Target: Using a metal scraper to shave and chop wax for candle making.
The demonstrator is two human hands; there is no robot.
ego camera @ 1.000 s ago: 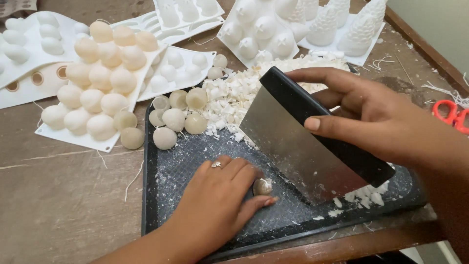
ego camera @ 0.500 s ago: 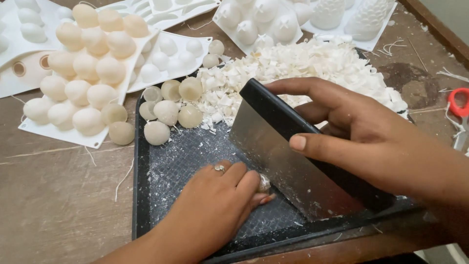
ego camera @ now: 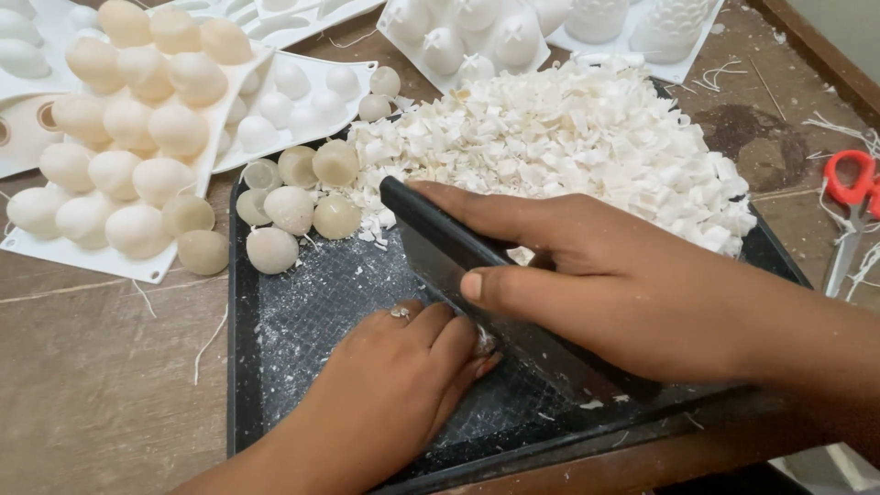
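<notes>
while the left hand (ego camera: 403,385) pinches a small wax piece (ego camera: 483,341) with its fingertips near the front edge of the black tray (ego camera: 244,367), the right hand (ego camera: 623,293) is closed around the dark handle of a metal scraper (ego camera: 440,252), whose blade stands just beside that piece. behind them, some wax balls (ego camera: 302,197) lie at the tray's far left corner, and a big pile of white shavings (ego camera: 568,137) fills its far side.

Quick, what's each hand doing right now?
Left hand: fingers curled, pinning a small wax piece on the black tray.
Right hand: closed on the bench scraper.
</notes>
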